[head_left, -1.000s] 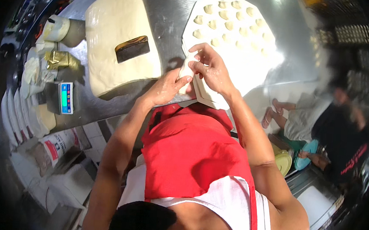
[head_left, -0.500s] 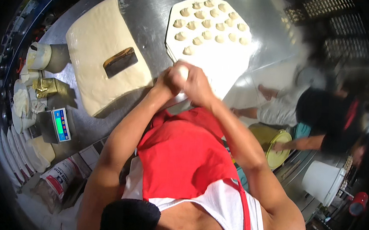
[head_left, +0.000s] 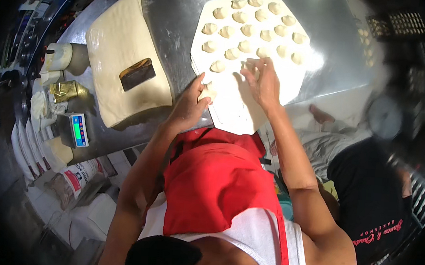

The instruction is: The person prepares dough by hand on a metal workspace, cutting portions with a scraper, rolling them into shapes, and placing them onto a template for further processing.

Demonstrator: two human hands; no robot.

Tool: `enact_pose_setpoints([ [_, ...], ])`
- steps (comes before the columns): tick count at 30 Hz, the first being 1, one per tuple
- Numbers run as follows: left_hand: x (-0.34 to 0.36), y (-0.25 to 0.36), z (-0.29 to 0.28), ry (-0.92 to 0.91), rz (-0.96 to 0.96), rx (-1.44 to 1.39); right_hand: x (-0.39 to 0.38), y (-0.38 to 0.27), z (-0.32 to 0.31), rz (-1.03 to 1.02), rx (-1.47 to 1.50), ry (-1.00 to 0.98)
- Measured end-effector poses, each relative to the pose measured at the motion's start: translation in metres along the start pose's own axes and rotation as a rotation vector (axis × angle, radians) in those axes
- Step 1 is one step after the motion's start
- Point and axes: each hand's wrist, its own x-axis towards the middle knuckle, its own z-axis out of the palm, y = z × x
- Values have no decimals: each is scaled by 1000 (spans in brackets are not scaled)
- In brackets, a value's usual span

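Observation:
A pale piece of dough sits between the thumb and fingers of my left hand, beside the near left edge of a white octagonal board. Over the middle of that board is my right hand, its fingertips pinched on another small dough piece, which they partly hide. Several small peaked dough pieces lie in rows on the far half of the board. To the left, a large folded slab of dough rests on the steel table, with a dark-bladed dough scraper on top.
A digital scale with a lit green display stands at the table's left edge. Near it are a gold-wrapped block and a white tub. A printed sack is lower left. At right, a person in a black shirt bends down.
My hands, together around dough before, have parted: the right went over the board, the left stays at its edge with dough. The person at right has shifted, back now turned up.

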Motion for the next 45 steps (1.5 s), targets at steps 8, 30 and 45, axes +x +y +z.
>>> enact_pose_setpoints([
  [8, -8, 27, -28, -414, -84, -145, -24, -79, 1, -15, 646, -357],
  [30, 12, -7, -16, -104, 144, 504, -40, -14, -29, 197, 268, 152],
  [45, -75, -85, -23, 755, -198, 203, 63, -23, -26, -154, 194, -166],
])
